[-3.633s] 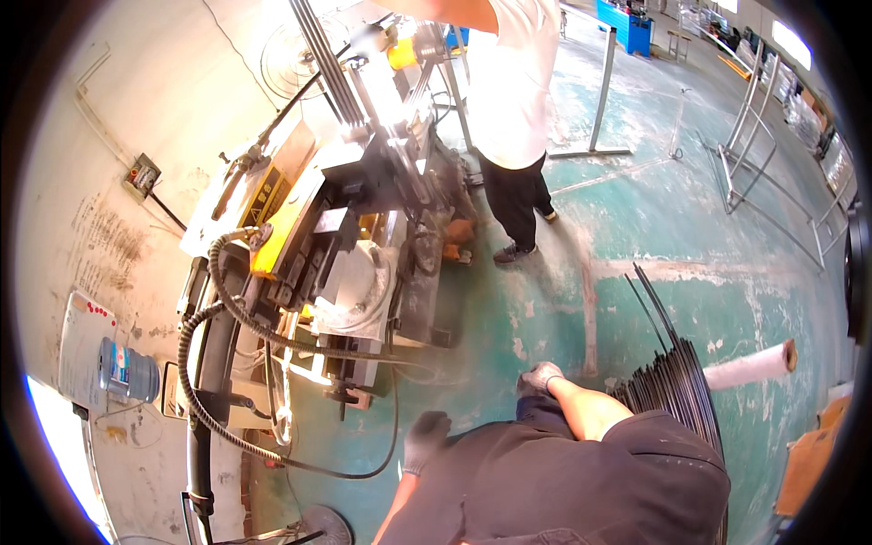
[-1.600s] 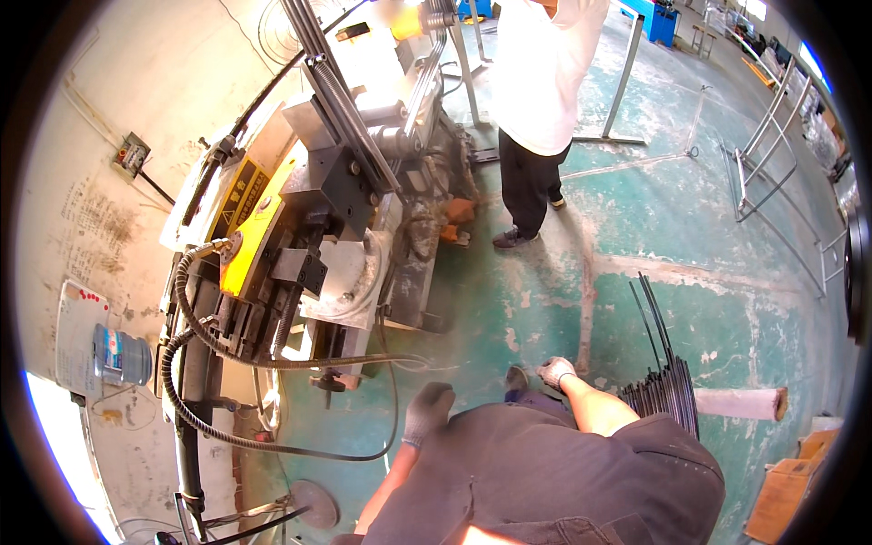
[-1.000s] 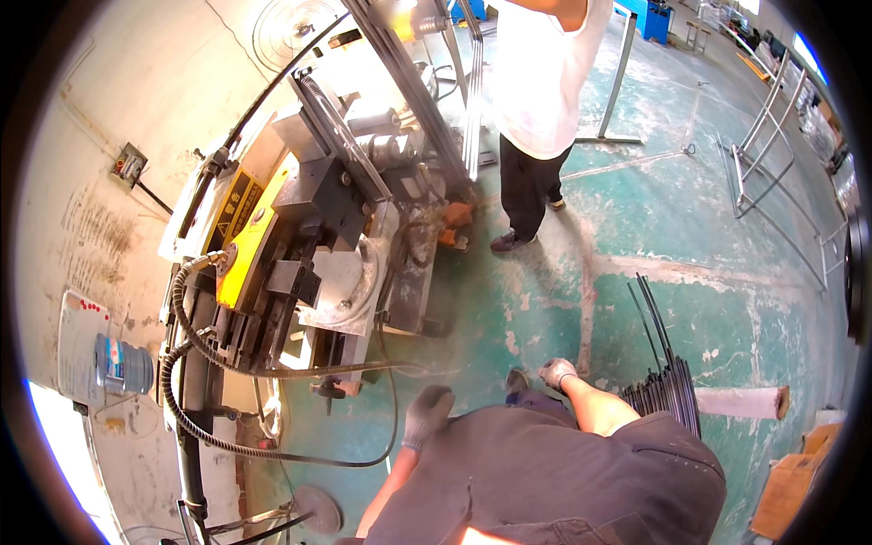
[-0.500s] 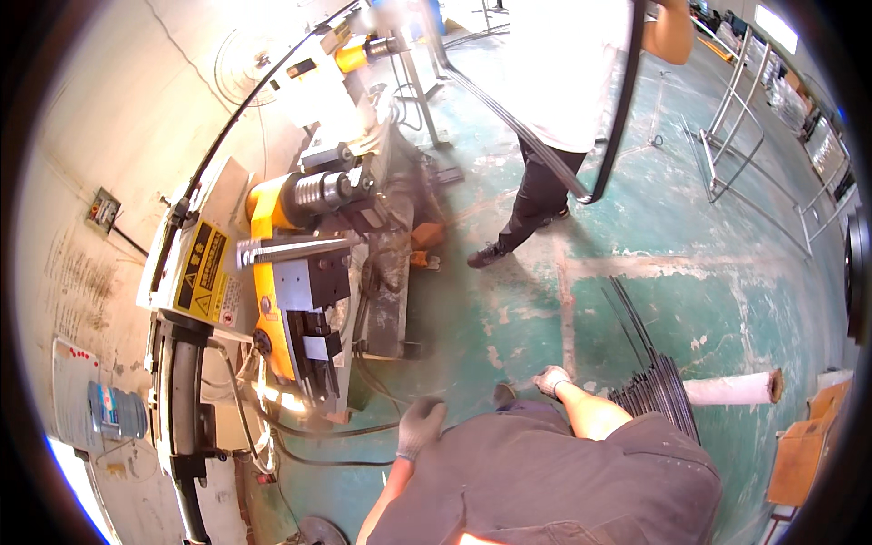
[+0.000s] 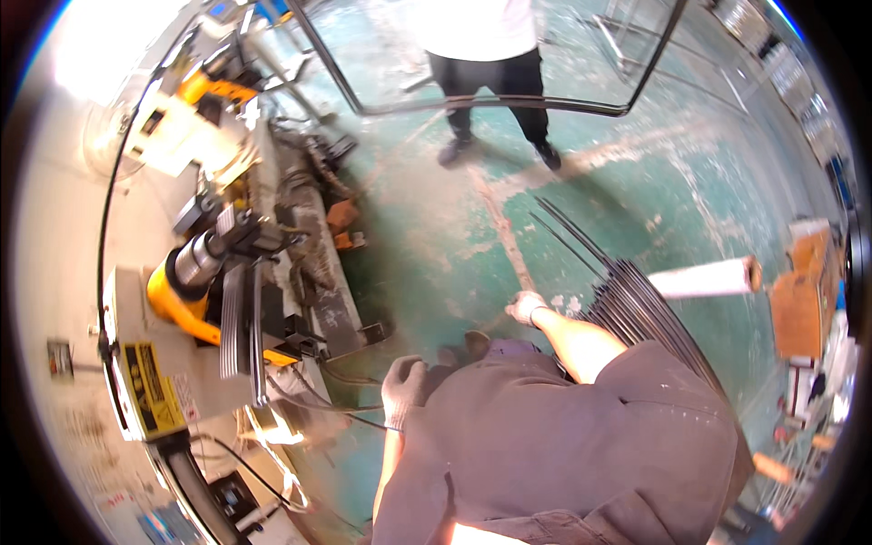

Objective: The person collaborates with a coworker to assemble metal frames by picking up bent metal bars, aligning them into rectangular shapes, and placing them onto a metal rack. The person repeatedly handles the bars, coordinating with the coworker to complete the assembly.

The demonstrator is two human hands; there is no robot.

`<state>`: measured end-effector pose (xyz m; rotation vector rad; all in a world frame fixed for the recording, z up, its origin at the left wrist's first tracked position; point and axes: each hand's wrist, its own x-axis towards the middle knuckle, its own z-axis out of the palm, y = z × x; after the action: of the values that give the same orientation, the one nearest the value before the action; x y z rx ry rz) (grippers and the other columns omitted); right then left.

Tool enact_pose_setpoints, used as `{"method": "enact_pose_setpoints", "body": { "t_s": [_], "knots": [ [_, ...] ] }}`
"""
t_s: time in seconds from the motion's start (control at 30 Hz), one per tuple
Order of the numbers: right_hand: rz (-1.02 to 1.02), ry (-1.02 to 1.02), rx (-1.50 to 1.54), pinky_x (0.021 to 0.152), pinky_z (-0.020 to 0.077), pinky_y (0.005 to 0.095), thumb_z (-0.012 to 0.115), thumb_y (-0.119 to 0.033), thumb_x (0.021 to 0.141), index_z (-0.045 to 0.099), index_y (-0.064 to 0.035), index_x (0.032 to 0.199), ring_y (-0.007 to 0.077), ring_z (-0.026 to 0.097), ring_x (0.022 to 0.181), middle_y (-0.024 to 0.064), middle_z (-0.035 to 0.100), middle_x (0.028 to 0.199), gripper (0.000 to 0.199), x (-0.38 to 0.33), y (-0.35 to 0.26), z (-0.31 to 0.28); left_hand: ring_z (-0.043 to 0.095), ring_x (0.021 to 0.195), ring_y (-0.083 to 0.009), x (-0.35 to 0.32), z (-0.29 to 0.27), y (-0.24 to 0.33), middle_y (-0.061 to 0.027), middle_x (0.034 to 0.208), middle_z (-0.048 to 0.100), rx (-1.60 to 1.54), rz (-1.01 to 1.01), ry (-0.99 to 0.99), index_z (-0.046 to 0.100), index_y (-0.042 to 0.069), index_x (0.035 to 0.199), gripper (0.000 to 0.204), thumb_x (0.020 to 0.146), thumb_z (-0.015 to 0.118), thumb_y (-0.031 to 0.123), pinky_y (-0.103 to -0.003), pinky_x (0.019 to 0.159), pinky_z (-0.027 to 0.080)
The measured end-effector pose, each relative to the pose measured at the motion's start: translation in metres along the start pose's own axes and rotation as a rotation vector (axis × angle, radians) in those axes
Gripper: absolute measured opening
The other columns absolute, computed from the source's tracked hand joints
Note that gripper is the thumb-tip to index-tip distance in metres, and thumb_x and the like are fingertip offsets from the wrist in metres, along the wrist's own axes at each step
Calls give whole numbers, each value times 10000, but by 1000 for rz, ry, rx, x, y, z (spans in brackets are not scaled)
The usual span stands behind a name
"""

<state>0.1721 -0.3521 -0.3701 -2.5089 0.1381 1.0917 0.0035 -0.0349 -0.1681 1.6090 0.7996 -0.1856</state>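
Black metal rods (image 5: 636, 304) lie bundled on the green floor (image 5: 436, 236) at centre right of the frame, fanning toward the upper left, just beside the right hand (image 5: 527, 307). That gloved hand hangs low near the rod ends, fingers curled; whether it grips anything cannot be told. The left hand (image 5: 402, 389), also gloved, hangs loosely closed at lower centre, holding nothing visible, close to the yellow-and-grey bending machine (image 5: 227, 291) filling the left side. A white roll (image 5: 699, 277) lies across the rods at right. At the top, another person (image 5: 490, 73) stands behind a bent black tube frame (image 5: 490, 104).
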Motion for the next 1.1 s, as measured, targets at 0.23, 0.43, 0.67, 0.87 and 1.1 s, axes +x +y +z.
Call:
{"method": "enact_pose_setpoints", "body": {
  "t_s": [0.23, 0.43, 0.67, 0.87, 1.1],
  "knots": [
    [95, 58, 194, 1072, 530, 460, 714, -390, 924, 769, -50, 1242, 373, 678, 1253, 217, 732, 1299, 469, -15, -13, -21, 705, 959, -110, 78, 21, 38, -54, 1013, 777, 89, 69, -272, 739, 7, 1156, 242, 974, 728, 167, -277, 875, 551],
    [211, 132, 326, 1060, 540, 450, 709, -447, 924, 783, -95, 1235, 358, 697, 1218, 179, 749, 1282, 475, 0, -32, -36, 700, 930, -127, 149, 35, 107, -65, 1012, 761, 48, 86, -421, 724, -24, 1147, 204, 995, 699, 110, -269, 859, 547],
    [361, 314, 570, 996, 562, 426, 761, -371, 894, 801, -117, 1159, 323, 724, 1143, 170, 769, 1196, 369, 12, -39, -52, 690, 936, -131, 224, 60, 153, -60, 1006, 755, 207, 184, -610, 725, -26, 1145, 207, 996, 696, 115, -274, 869, 542],
    [411, 430, 643, 919, 578, 439, 756, -335, 864, 819, -129, 995, 326, 751, 1022, 150, 791, 1068, 252, 19, -17, -44, 706, 939, -153, 237, 85, 186, -95, 1024, 763, 355, 192, -696, 712, -45, 1154, 235, 990, 693, 121, -287, 872, 551],
    [431, 359, 665, 996, 564, 465, 646, -238, 925, 626, -256, 1450, 387, 704, 1165, 164, 732, 1279, 526, 15, 4, -96, 693, 865, -145, 258, 148, 220, -86, 962, 758, 438, 197, -673, 729, -29, 1116, 203, 992, 693, 128, -282, 802, 551]
  ]
}}
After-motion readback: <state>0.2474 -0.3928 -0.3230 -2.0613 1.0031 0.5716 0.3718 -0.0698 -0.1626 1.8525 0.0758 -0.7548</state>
